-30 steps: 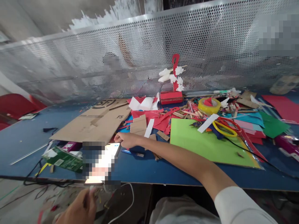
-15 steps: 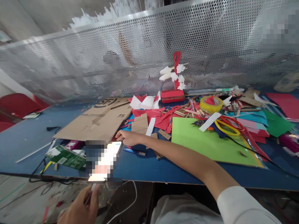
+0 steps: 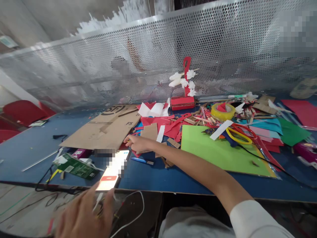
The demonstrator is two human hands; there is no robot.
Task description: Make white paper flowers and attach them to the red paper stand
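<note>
A smartphone (image 3: 111,170) with a bright screen lies at the table's front edge, partly blurred out. A white charging cable (image 3: 98,199) runs from its lower end. My left hand (image 3: 85,215) is at that lower end, smeared by motion, its thumb and fingers apart on either side of the cable. Just beyond the phone's top end is my right hand (image 3: 138,144), its fingers curled; what they hold, if anything, is too small to make out. A flat cardboard sheet (image 3: 104,132) lies beyond the phone. A blue pen-like tool (image 3: 142,161) rests beside the right forearm.
A green box (image 3: 75,167) sits left of the phone. Red paper scraps (image 3: 170,127), a lime-green sheet (image 3: 218,150), yellow-handled scissors (image 3: 239,137) and a tape roll (image 3: 223,111) spread rightward. A red stand with white paper flowers (image 3: 183,103) is near the perforated metal screen (image 3: 223,49).
My left hand has let go of the cable's plug and opened its fingers, shifting up and right toward the phone. My right hand has hardly moved. The view has shifted slightly.
</note>
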